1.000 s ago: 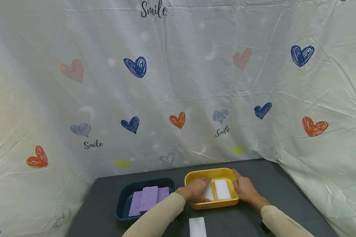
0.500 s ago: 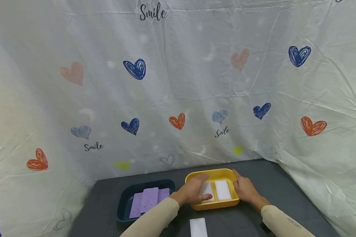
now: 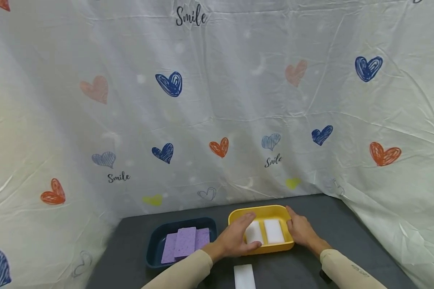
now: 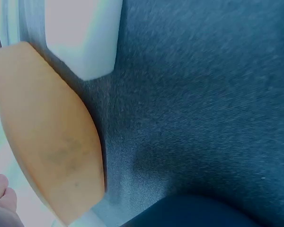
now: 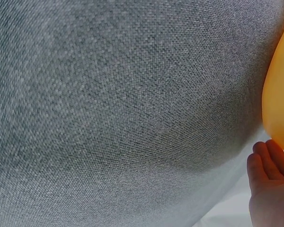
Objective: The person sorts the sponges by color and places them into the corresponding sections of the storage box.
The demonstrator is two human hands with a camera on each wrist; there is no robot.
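Note:
My left hand (image 3: 235, 239) hovers at the left end of a yellow tray (image 3: 260, 249), thumb and fingers spread, nothing in its grasp. In the left wrist view, its fingertips (image 4: 1, 189) show beyond the tray's orange-looking wall (image 4: 52, 132). Two white sponges (image 3: 273, 231) lie side by side inside, the left one partly behind my left hand. At the tray's right end, my right hand (image 3: 301, 229) holds the rim, fingers along the outer wall in the right wrist view. A third white sponge (image 3: 244, 277) lies on the table in front of the tray.
A dark blue tray (image 3: 152, 253) stands to the left, with purple sponges (image 3: 185, 242) overlapping in it. The dark grey table (image 3: 119, 257) ends at a pale curtain (image 3: 238, 100) printed with hearts, which hangs behind and along the sides.
My left hand has let go of the left white sponge, spread its fingers and drawn back toward the tray's left front. The right hand stays at the tray's right end.

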